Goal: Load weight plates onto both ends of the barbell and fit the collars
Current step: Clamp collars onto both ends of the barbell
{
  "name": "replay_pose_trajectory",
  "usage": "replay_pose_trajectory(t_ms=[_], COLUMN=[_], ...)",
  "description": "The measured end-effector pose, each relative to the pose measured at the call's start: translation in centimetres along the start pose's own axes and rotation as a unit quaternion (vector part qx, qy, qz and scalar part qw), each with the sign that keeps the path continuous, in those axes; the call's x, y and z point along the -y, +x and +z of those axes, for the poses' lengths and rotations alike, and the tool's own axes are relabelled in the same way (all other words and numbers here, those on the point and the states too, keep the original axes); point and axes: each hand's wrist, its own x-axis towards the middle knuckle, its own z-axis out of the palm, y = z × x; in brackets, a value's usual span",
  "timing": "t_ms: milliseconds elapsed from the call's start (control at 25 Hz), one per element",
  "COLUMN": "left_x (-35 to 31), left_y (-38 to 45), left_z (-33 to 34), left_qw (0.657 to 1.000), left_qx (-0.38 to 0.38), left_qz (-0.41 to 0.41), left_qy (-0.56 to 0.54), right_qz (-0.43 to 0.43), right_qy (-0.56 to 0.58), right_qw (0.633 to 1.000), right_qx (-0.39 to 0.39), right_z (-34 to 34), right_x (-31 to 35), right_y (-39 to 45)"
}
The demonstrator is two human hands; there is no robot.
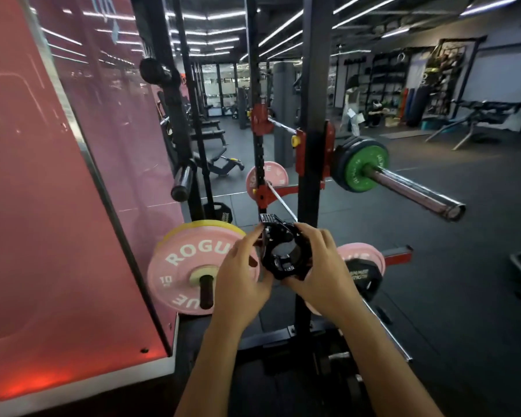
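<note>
Both hands hold a black clamp collar at chest height in front of the rack upright; its lever sticks up at the top. My left hand grips its left side and my right hand cups its right side. The barbell sleeve juts toward me at the upper right, bare along most of its length. A green plate sits on it against a dark plate beside the rack's red hook.
A pink ROGUE plate hangs on a storage peg at lower left, with another pink plate and a black plate behind my right hand. The black rack upright stands ahead. A red wall panel fills the left. Rubber floor opens to the right.
</note>
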Motion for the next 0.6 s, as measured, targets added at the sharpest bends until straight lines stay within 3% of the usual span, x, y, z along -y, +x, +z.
replay_pose_trajectory(t_ms=[400, 600], left_x=[-16.3, -19.9], left_y=[-2.0, -1.7], left_z=[15.2, 19.9], left_qw=[0.986, 0.979], left_qx=[0.147, 0.186], left_qz=[0.051, 0.056], left_qy=[0.056, 0.066], right_qz=[0.045, 0.060], right_qy=[-0.057, -0.048], right_qw=[0.997, 0.996], right_qx=[-0.042, -0.052], right_z=[-19.5, -24.6], right_x=[-8.9, -12.0], right_y=[-7.0, -8.8])
